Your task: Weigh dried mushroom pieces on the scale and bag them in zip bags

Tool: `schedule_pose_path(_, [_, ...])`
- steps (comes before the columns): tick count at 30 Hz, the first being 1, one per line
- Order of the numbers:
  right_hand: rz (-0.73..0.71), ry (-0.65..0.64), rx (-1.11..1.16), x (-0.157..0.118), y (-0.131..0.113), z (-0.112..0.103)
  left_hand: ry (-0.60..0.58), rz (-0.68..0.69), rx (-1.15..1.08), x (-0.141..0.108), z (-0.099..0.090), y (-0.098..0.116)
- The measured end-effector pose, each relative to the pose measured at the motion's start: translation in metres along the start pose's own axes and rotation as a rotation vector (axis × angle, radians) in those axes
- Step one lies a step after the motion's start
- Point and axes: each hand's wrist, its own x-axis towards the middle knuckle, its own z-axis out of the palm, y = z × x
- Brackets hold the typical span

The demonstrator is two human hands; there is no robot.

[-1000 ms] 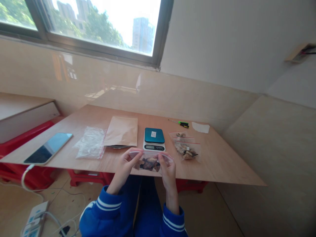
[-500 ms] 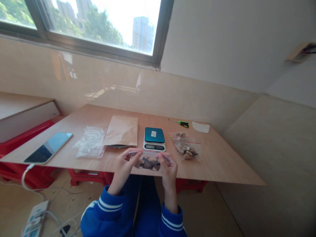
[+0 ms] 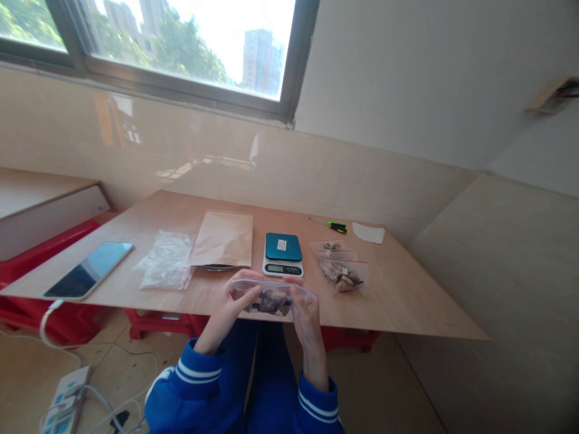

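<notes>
Between my two hands is a clear zip-lock bag [image 3: 270, 301] with dark brown dried pieces inside, held over the table's front edge. My left hand [image 3: 233, 307] grips its left side, thumb across the front. The right side is held by my right hand [image 3: 306, 310], the thumb on the plastic and the other fingers mostly behind. Just beyond the bag stands a kitchen scale [image 3: 283, 253] with a blue plate and a small display. Several filled zip-lock bags [image 3: 342, 276] lie right of the scale.
A brown kraft pouch [image 3: 225, 240] lies left of the scale, beside a stack of clear plastic bags [image 3: 165, 259]. A phone [image 3: 90, 270] with a cable is at the table's left. Screwdrivers [image 3: 333, 226] and a white paper piece [image 3: 368, 232] lie at the back right.
The bag's top edge has gone from pinched and flat to a wider, bowed shape. My thumbs have shifted down onto the front of the bag, and it tilts more.
</notes>
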Motion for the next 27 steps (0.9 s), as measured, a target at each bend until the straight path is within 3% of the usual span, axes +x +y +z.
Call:
schedule_pose_path(6, [-0.003,0.001,-0.064,0.000,0.003,0.001,-0.012,0.002,0.064,0.001,-0.002,0.003])
schedule_pose_path(12, [-0.117,0.045,-0.119,0.001,-0.003,0.004,-0.042,0.006,0.028,0.000,0.000,0.006])
schedule_pose_path(21, [-0.154,0.159,-0.137,0.002,0.001,0.009,0.094,0.044,0.096,-0.003,0.012,0.007])
schedule_pose_path(27, [-0.012,-0.026,0.073,-0.001,-0.005,0.008,-0.081,0.031,0.009,-0.003,0.008,0.012])
